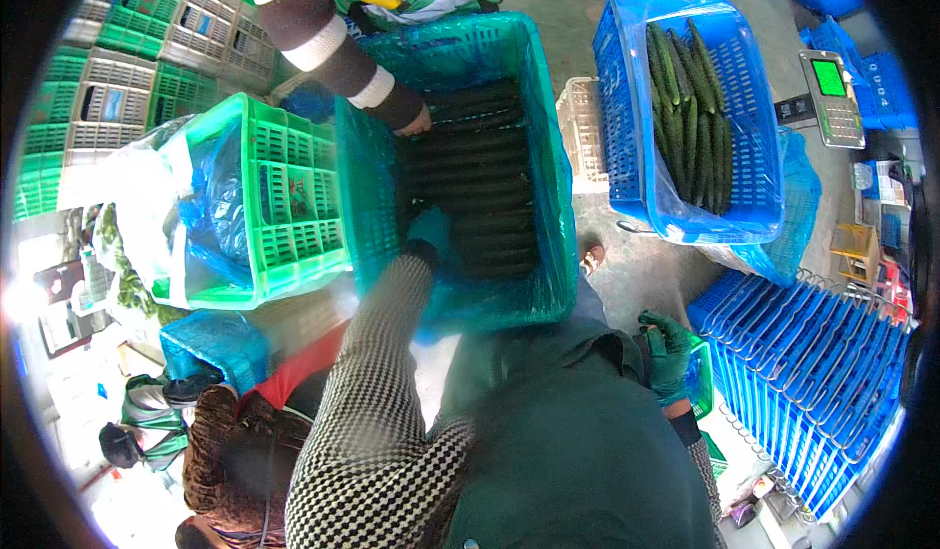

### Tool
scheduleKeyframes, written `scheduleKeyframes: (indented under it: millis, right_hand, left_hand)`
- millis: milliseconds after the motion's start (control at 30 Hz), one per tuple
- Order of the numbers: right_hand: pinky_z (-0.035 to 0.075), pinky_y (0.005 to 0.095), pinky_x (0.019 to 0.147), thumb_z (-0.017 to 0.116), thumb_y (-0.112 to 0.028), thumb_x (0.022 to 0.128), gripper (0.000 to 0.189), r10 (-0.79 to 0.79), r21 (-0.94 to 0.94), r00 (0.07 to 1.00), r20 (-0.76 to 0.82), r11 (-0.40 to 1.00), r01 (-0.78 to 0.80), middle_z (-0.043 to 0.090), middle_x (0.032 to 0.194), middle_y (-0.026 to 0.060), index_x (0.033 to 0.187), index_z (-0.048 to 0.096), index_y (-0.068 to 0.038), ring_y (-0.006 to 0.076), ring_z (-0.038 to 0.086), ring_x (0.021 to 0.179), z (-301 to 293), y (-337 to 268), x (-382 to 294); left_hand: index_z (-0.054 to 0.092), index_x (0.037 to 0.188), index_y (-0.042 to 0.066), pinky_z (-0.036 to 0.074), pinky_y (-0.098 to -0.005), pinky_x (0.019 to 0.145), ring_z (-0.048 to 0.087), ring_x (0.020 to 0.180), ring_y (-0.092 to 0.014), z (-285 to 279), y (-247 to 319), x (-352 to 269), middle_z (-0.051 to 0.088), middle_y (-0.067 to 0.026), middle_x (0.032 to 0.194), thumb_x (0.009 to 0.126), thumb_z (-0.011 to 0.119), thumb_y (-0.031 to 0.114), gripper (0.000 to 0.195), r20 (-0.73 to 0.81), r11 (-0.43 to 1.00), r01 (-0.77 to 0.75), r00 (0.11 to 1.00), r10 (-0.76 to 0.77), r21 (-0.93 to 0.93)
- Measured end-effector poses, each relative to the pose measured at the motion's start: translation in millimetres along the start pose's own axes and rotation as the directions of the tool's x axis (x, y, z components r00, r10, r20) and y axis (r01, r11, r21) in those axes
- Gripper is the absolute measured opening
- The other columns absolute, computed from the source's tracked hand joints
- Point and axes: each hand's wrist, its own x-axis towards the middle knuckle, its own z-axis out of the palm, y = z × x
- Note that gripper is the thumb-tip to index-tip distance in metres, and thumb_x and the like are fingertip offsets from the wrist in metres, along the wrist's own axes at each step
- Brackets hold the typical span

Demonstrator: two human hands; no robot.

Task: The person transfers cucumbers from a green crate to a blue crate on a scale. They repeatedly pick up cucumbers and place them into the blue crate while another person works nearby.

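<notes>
Before me stands a green plastic crate (555,182) lined with blue film, with rows of dark cucumbers (477,174) inside. My left hand (432,229), in a blue-green glove, reaches into the crate and rests at the left ends of the cucumbers; shadow hides its fingers. My right hand (667,358), in a green glove, hangs at my right side, outside the crate, with its fingers bent; whether it grips anything is unclear. A blue crate (753,196) with a clear liner holds more cucumbers (690,115) at the upper right.
Another person's hand (417,123) in a striped sleeve reaches into the same green crate. A light green crate (294,196) with plastic film stands on the left. Blue baskets with metal handles (808,380) are stacked at right, below a digital scale (833,97). More people are at lower left.
</notes>
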Motion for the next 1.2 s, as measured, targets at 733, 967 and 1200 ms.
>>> scheduleKeyframes:
  millis: [733,967,1200]
  right_hand:
    - [0.050,0.0274,0.079,0.057,-0.005,0.091,0.019,-0.155,-0.058,0.986,0.053,0.986,0.158,0.069,0.102,0.0076,0.107,0.067,-0.001,0.0135,0.063,0.087,41.5,-75.4,57.8]
    - [0.050,0.0292,0.087,0.062,-0.014,0.092,0.035,-0.166,0.355,0.961,0.223,0.932,0.078,0.065,0.112,0.0066,0.125,0.058,-0.003,0.0130,0.060,0.098,93.1,-133.8,132.5]
    - [0.052,0.0281,0.078,0.056,-0.030,0.097,0.035,-0.335,0.593,0.858,0.388,0.804,0.046,0.066,0.103,0.0043,0.119,0.061,-0.003,0.0119,0.062,0.083,95.0,-229.5,173.5]
  left_hand:
    - [0.044,0.133,0.002,0.049,-0.0464,0.091,0.060,0.106,-0.040,-91.1,-12.5,-65.9,0.059,-0.0278,0.118,0.062,0.082,0.036,0.087,0.141,0.889,-0.067,0.979,0.146,-0.452]
    - [0.032,0.143,0.001,0.038,-0.0401,0.105,0.049,0.124,-0.028,-138.5,-15.7,-117.1,0.051,-0.0164,0.134,0.065,0.084,0.025,0.096,-0.325,0.386,-0.358,0.934,0.151,-0.850]
    - [0.028,0.147,0.005,0.032,-0.0381,0.111,0.042,0.129,-0.019,-166.7,23.0,-148.5,0.045,-0.0084,0.142,0.064,0.087,0.015,0.103,-0.399,-0.156,-0.367,0.864,0.307,-0.917]
